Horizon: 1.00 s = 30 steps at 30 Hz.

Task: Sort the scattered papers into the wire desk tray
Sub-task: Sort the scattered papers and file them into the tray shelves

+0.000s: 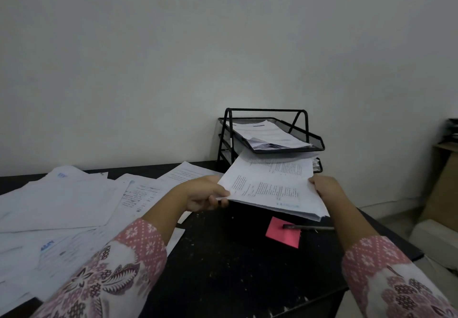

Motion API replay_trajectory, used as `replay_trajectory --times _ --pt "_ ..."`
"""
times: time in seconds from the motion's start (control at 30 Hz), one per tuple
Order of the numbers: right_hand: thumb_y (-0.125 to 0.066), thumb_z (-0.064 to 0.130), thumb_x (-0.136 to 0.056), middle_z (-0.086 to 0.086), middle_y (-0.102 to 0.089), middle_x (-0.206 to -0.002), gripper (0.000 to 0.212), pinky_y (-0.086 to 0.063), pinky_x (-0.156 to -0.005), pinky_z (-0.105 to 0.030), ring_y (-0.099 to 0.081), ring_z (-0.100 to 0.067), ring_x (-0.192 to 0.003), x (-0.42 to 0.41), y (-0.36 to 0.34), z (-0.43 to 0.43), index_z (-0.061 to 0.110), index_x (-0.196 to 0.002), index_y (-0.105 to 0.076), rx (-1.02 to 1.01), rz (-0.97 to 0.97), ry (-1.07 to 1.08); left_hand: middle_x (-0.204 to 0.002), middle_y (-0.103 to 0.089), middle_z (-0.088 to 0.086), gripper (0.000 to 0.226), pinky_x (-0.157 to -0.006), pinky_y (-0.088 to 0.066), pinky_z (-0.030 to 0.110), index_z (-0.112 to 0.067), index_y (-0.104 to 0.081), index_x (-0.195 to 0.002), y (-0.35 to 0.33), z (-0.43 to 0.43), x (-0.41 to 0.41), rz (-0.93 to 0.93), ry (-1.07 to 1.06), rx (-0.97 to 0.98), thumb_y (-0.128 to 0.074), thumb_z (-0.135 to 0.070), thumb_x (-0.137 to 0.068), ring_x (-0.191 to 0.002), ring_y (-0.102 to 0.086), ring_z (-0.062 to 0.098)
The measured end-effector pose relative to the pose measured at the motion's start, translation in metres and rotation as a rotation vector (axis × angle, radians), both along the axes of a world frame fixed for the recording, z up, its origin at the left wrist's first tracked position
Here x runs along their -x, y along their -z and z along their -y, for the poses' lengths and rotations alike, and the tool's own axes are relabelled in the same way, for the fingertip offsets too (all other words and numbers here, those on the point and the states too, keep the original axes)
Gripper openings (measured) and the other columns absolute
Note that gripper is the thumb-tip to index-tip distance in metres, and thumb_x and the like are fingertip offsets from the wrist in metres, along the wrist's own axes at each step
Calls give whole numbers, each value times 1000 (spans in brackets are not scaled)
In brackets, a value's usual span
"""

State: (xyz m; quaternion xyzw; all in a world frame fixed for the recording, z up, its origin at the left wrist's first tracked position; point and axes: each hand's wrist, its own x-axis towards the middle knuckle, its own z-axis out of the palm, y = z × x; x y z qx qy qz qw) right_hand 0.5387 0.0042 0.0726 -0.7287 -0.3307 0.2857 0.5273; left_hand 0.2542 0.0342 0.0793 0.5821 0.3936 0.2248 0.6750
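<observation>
Patterned sleeves nearest. Left hand (207, 195) pinches left edge of paper stack (270, 189), fingers curled beneath; right hand (327, 189) grips right edge. Stack held above black desk (223, 255), far end at wire tray (272, 132) lower tier. Scattered papers (62, 201) left.

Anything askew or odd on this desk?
Yes: loose papers sprawl overlapping at odd angles on the table, and the top tray's stack lies skewed with curled edges.
</observation>
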Motion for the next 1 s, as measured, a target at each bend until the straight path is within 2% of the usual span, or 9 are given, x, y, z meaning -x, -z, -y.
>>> replay_trajectory --times 0.23,0.3,0.43,0.5,0.53,0.63,0.7,0.9,1.0 --pt "-43 16 -97 -12 -60 -81 17 -50 -39 -22 -60 -23 -63 0 -1 7 3 -91 -53 -198 -618 -86 -90 -53 9 24 -34 -28 6 -7 -49 -99 -3 -18 -50 13 -207 -64 -31 9 -94 -45 -54 4" --pt "-43 21 -97 -12 -61 -73 20 -46 -35 -19 -60 -21 -51 -3 -2 8 7 -85 -52 -230 -694 -95 -92 -54 12 26 -33 -30 8 -6 -45 -106 -4 -25 -66 15 -257 -92 -28 9 -94 -38 -56 4" --pt "-43 18 -95 -13 -55 -73 15 -31 -30 -12 -48 -10 -31 -9 2 2 8 -88 -50 -223 -622 -126 -109 -57 19 37 -35 -33 11 -1 -35 -127 -2 -32 -96 41 -321 -105 -26 8 -93 -43 -62 8" --pt "-41 4 -95 -14 -49 -72 13 -34 -30 -13 -48 -8 -29 -11 5 -7 4 -83 -45 -274 -614 -99 -87 -67 16 42 -40 -35 14 0 -28 -135 -3 -30 -106 98 -328 -68 -31 6 -94 -52 -62 12" --pt "-40 -3 -94 -16 -48 -71 13 -38 -32 -13 -51 -9 -30 -11 4 -9 1 -82 -43 -293 -600 -71 -83 -68 16 39 -41 -38 15 2 -28 -133 -4 -28 -109 147 -325 -54 -35 5 -94 -52 -62 12" --pt "-41 -11 -92 -21 -52 -77 11 -48 -38 -17 -60 -13 -36 -14 4 -19 -3 -100 -43 -344 -577 8 -113 -56 29 36 -42 -50 17 2 -31 -123 -4 -29 -114 313 -380 -53 -50 4 -92 -46 -65 13" --pt "-42 -12 -92 -20 -52 -79 17 -51 -40 -19 -62 -15 -39 -16 3 -26 -2 -106 -40 -377 -572 50 -119 -52 29 40 -48 -55 20 -3 -31 -120 1 -34 -117 372 -446 -84 -56 4 -89 -51 -68 17" --pt "-47 -9 -92 -13 -53 -82 17 -53 -42 -20 -62 -17 -40 -12 -8 -46 -1 -107 -45 -399 -538 116 -125 -48 28 41 -54 -55 17 -1 -41 -125 11 -46 -117 404 -504 -119 -55 10 -88 -67 -67 18" --pt "-43 -8 -93 -19 -52 -99 11 -54 -48 -22 -63 -11 -40 -14 -8 -56 1 -88 -46 -405 -550 106 -123 -49 29 36 -56 -56 17 4 -45 -121 13 -51 -117 397 -505 -120 -56 11 -87 -69 -66 18"
